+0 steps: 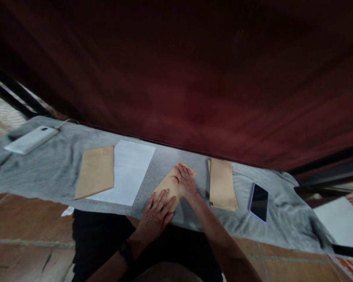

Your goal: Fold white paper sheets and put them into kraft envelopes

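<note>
A brown paper envelope (167, 184) lies slanted on the grey cloth in front of me. My left hand (156, 213) rests flat on its near end, fingers spread. On its far end lies my right hand (184, 181), palm down with the fingers stretched out. Both hands press on the paper without gripping it, and they cover parts of it. To the right is a stack of brown envelopes (222, 184). At the left, another brown envelope (96, 171) with a faint red mark overlaps a white sheet of paper (135, 168).
The grey cloth (67, 156) covers a narrow surface backed by a dark red curtain (176, 86). A phone with a purple edge (259, 203) lies on the right, a white device with a cable (32, 140) at far left. Tiled floor (29, 223) shows below.
</note>
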